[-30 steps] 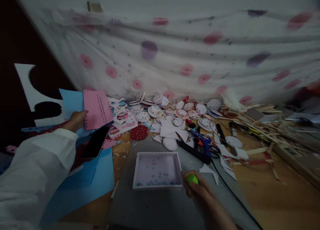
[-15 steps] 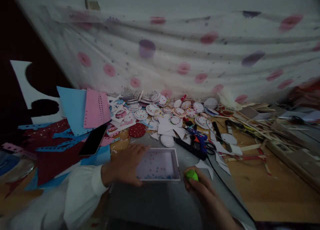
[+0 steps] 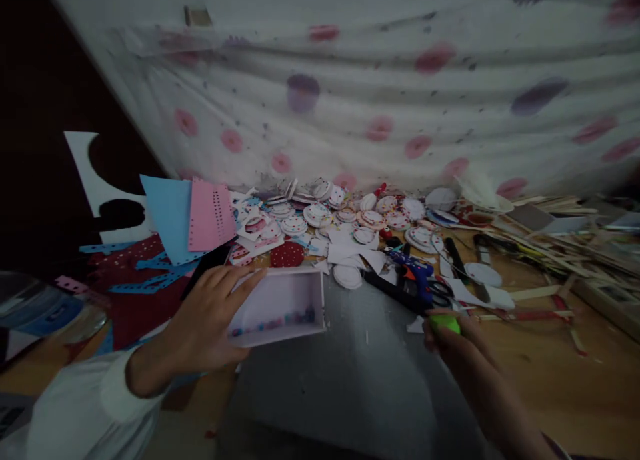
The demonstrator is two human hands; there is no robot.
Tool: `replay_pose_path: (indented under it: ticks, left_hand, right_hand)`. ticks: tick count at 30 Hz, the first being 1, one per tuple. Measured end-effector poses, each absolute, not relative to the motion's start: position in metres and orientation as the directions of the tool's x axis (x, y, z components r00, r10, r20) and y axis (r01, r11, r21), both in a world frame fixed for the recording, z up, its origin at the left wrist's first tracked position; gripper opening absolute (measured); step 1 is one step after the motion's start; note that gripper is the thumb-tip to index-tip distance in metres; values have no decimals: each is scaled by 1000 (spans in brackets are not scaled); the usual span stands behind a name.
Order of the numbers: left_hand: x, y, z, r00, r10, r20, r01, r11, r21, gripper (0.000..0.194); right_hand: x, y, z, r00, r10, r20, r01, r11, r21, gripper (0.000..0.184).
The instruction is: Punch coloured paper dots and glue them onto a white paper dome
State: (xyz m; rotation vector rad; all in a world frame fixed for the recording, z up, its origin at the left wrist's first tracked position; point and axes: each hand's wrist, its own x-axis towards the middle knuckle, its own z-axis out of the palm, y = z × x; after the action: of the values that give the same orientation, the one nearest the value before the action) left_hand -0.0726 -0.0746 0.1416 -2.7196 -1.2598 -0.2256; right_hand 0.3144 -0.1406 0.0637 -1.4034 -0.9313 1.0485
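My left hand (image 3: 210,320) grips the left side of a shallow white box (image 3: 280,307) and holds it tilted up off the grey mat (image 3: 345,380). Small coloured paper dots lie along the box's lower inside edge. My right hand (image 3: 450,343) is closed round a small green tool (image 3: 444,323) at the mat's right edge, close to the blue glue gun (image 3: 411,273). A white sleeve covers my left forearm.
Many dotted white paper discs (image 3: 320,215) lie along the back. A blue sheet (image 3: 167,217) and a punched pink sheet (image 3: 210,213) lean at the left beside a dark phone (image 3: 205,270). Scissors (image 3: 437,290), a black cable and wooden sticks (image 3: 540,247) clutter the right. A spotted cloth (image 3: 350,100) hangs behind.
My left hand left the pink sheet, came down to the white box and has lifted and tilted it toward the left. My right hand moved right with the green tool.
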Motion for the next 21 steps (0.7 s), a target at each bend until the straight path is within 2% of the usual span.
replay_pose_path:
  ticks: [2, 5, 9, 11, 14, 18, 21]
  left_hand:
    - [-75, -86, 140, 656, 747, 114, 748, -662, 35, 98]
    - [-74, -102, 130, 688, 725, -4, 714, -676, 184, 103]
    - [-61, -110, 110, 698, 715, -52, 692, -653, 307, 103]
    - [-50, -108, 101, 705, 708, -50, 676, -647, 353, 102]
    - [-33, -102, 93, 741, 668, -68, 628, -654, 423, 98]
    - [-26, -96, 90, 749, 653, -113, 622, -634, 459, 96]
    - [-34, -92, 86, 739, 664, -112, 633, -628, 453, 95]
  right_hand:
    - [313, -129, 82, 314, 949, -37, 136, -83, -987, 33]
    - [311, -98, 106, 213, 976, 53, 254, -3, -967, 34]
    - [298, -33, 116, -86, 988, 125, 493, 151, -857, 37]
    - [285, 2, 108, -218, 973, 75, 630, 199, -751, 33]
    - [257, 49, 89, -257, 966, 23, 681, 197, -705, 37]
    - [227, 89, 74, -301, 953, -11, 714, 218, -665, 26]
    - [227, 92, 86, -313, 949, 31, 718, 258, -646, 16]
